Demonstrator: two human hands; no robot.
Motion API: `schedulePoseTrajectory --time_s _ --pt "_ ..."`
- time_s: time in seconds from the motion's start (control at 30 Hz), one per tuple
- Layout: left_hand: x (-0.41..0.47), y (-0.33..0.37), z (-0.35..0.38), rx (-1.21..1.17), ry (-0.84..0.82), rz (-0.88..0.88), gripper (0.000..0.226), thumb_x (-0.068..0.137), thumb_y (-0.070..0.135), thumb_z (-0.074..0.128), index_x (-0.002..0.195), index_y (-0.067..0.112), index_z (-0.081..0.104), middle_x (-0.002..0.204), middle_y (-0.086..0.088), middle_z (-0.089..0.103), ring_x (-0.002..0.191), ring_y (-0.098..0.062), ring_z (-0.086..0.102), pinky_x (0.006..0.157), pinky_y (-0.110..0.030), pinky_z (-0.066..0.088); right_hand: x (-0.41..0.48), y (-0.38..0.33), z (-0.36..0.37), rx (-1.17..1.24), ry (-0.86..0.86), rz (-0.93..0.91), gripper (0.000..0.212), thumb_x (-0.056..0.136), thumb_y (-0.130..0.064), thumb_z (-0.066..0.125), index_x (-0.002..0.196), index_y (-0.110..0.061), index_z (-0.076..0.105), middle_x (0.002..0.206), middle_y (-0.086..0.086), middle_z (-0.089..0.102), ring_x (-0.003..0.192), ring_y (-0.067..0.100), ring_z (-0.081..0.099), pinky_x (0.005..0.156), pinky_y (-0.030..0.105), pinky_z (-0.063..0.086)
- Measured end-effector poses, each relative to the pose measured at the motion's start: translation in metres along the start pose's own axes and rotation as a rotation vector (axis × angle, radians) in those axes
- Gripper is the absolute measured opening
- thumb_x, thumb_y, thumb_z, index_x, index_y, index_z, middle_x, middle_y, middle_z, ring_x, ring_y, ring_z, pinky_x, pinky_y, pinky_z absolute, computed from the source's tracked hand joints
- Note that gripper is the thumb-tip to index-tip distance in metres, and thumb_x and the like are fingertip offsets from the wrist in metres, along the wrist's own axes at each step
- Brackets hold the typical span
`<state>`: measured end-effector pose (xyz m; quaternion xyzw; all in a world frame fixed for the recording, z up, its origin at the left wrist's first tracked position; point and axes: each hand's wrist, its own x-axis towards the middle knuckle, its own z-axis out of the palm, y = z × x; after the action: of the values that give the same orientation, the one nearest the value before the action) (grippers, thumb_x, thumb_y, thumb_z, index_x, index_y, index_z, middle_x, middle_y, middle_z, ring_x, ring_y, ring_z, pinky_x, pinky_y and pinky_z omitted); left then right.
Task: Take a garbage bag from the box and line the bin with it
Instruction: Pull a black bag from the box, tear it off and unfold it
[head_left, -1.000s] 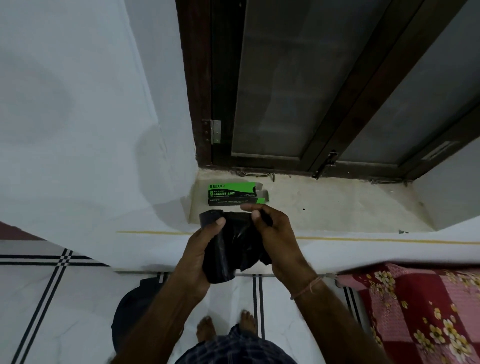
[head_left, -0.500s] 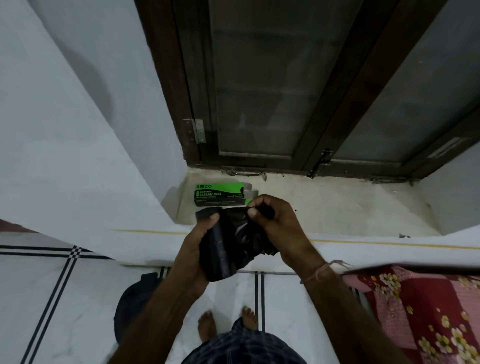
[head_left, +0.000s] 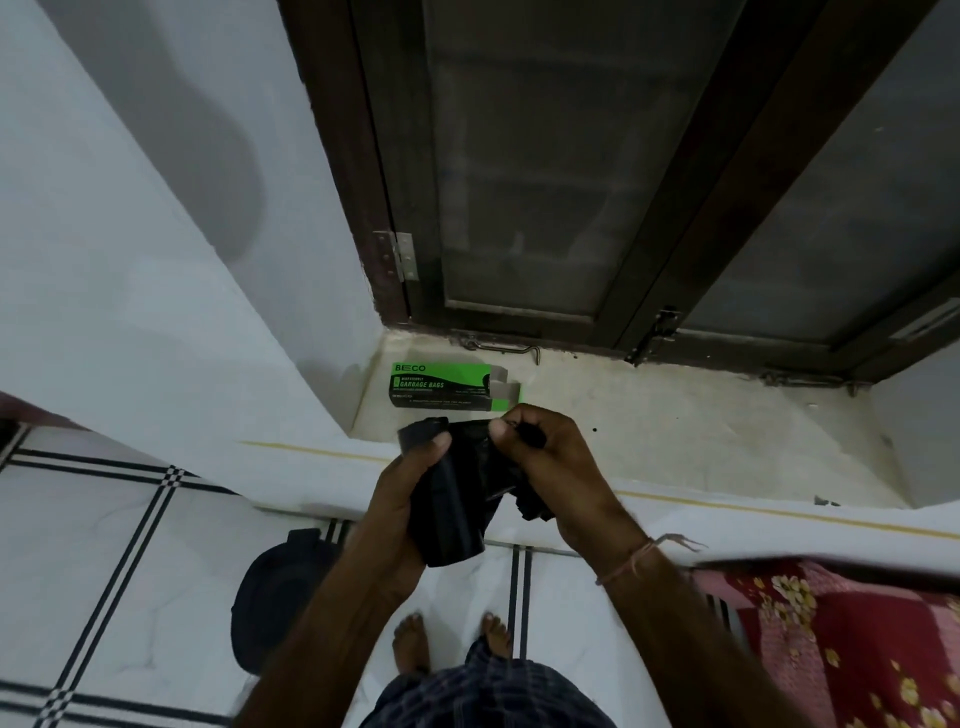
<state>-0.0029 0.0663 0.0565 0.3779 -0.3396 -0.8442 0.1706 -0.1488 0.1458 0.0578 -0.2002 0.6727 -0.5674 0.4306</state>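
Head view: both hands, left hand (head_left: 402, 491) and right hand (head_left: 553, 467), grip the black garbage bag (head_left: 457, 506).

A black garbage bag (head_left: 457, 499), rolled and crumpled, is held up near the ledge's front edge. Beyond it, a green-and-black box (head_left: 447, 387) lies flat, right flap open. A dark bin (head_left: 275, 597) stands on the floor, lower left.

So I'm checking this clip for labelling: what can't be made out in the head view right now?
- Bin: its right side is hidden by the left forearm; whether it already has a liner can't be told.
- Roll of black bags: partly covered by the left hand and right hand; whether one bag has separated is unclear.
- Green box: the small print is too small to read.
- Floral bedding: cut off by the right edge.
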Motion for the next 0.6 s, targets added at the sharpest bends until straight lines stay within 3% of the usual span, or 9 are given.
schedulePoseTrajectory --time_s 0.1,0.2,0.27,0.33,0.43,0.6 --pt "-0.002 -0.001 0.002 -0.034 0.051 -0.003 0.047 0.085 0.039 0.065 0.123 0.013 0.071 0.118 -0.020 0.073 0.098 -0.033 0.071 0.082 -0.043 0.058 0.000 0.002 0.000 -0.005 0.019 -0.012 0.021 0.102 -0.019 0.060 0.092 0.000 0.060 0.062 0.013 0.061 0.039 0.022 0.045 0.038 0.022 0.039" --pt "-0.004 -0.002 0.004 -0.074 0.071 -0.001 0.055 0.082 0.039 0.065 0.128 0.009 0.066 0.112 -0.018 0.074 0.093 -0.032 0.072 0.072 -0.041 0.059 0.003 0.005 0.001 -0.075 0.104 -0.055 0.011 0.101 -0.009 0.059 0.095 -0.006 0.067 0.077 0.015 0.066 0.056 0.030 0.057 0.050 0.042 0.052" --pt "-0.005 -0.003 0.006 -0.082 0.070 0.000 0.057 0.082 0.041 0.064 0.129 0.010 0.066 0.113 -0.017 0.075 0.094 -0.032 0.072 0.071 -0.041 0.059 0.005 0.006 0.003 -0.094 0.117 -0.089 0.017 0.101 -0.006 0.056 0.101 -0.009 0.072 0.091 0.016 0.073 0.068 0.029 0.065 0.061 0.051 0.057" --pt "-0.005 -0.003 0.007 -0.083 0.064 -0.008 0.059 0.084 0.045 0.063 0.133 0.012 0.065 0.120 -0.018 0.073 0.100 -0.034 0.071 0.076 -0.043 0.058 0.005 0.007 0.002 -0.099 0.114 -0.124 0.024 0.102 -0.003 0.052 0.105 -0.011 0.075 0.099 0.010 0.076 0.084 0.025 0.072 0.074 0.045 0.060" --pt "-0.004 -0.004 0.008 -0.098 0.029 -0.023 0.060 0.089 0.048 0.061 0.139 0.014 0.060 0.134 -0.019 0.066 0.121 -0.042 0.064 0.094 -0.052 0.055 0.006 0.008 -0.003 -0.087 0.100 -0.171 0.027 0.102 -0.003 0.051 0.110 -0.011 0.075 0.105 0.003 0.077 0.100 0.019 0.072 0.089 0.032 0.060" --pt "-0.005 -0.002 0.008 -0.165 -0.010 -0.048 0.054 0.099 0.043 0.052 0.138 0.008 0.061 0.136 -0.020 0.066 0.123 -0.039 0.065 0.092 -0.048 0.058 0.005 0.009 -0.015 -0.001 0.101 -0.184 0.018 0.102 -0.010 0.058 0.105 -0.007 0.076 0.097 0.008 0.079 0.092 0.021 0.074 0.084 0.032 0.060"
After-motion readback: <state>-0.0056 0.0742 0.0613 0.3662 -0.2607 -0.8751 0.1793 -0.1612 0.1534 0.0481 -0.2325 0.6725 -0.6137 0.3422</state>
